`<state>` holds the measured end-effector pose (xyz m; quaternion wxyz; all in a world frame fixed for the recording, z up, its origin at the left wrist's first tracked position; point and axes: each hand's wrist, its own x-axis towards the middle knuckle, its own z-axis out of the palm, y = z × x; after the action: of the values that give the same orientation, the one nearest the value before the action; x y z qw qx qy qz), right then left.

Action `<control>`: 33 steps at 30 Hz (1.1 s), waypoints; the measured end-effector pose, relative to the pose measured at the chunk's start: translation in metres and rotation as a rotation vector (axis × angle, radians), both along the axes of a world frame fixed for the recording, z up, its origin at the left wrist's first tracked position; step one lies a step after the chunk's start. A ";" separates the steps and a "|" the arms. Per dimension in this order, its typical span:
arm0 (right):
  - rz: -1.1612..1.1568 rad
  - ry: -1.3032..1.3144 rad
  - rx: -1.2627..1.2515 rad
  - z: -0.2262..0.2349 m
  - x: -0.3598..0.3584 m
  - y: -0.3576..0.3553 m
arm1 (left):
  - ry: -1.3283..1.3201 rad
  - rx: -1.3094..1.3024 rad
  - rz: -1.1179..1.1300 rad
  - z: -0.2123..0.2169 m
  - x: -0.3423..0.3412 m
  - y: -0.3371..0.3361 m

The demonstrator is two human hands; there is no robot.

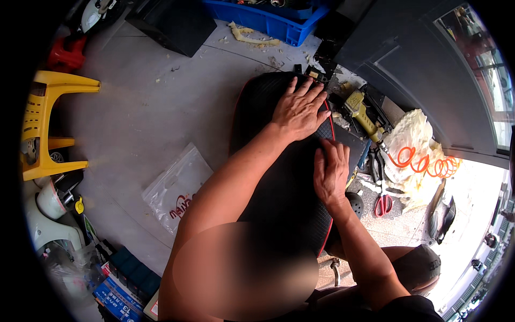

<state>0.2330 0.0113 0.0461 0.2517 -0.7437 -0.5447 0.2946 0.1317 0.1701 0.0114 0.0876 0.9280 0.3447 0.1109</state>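
A long black seat (pixel 279 188) with a textured cover and red piping lies lengthwise in front of me. My left hand (pixel 301 110) is flat on its far part, fingers spread, palm down. Nearer me, my right hand (pixel 331 173) is bent over the seat's right edge, by the piping. Its fingers are close together and curled, with the thumb alongside, and they appear to grip the cover at that edge. What lies beneath the fingertips is hidden.
Right of the seat are a yellow-green air stapler (pixel 365 115) with an orange coiled hose (pixel 429 163), red-handled scissors (pixel 383 205) and pale foam scraps (pixel 410 134). A clear plastic bag (pixel 179 185) and a yellow stool (pixel 56 88) are leftward. A blue crate (pixel 298 35) stands at the back.
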 end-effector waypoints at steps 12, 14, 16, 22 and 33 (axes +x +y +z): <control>-0.129 0.387 -0.160 -0.034 0.043 0.125 | -0.212 -0.889 0.581 0.023 -0.075 0.070; -0.205 0.372 -0.033 -0.019 0.041 0.099 | -0.188 -0.639 0.575 0.050 -0.070 0.046; -0.229 0.563 0.051 0.036 0.050 0.079 | -0.281 -0.363 0.418 0.103 -0.067 0.021; -0.048 0.759 0.164 0.140 0.041 0.037 | -0.242 0.160 0.242 0.240 -0.098 -0.074; 0.228 0.367 0.644 0.273 -0.034 -0.095 | 0.147 -0.259 0.117 0.443 -0.142 -0.172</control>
<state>0.1994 -0.0836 0.3189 0.5310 -0.4963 -0.6346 0.2628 -0.0101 -0.0014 0.4547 0.1747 0.8929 0.4150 0.0022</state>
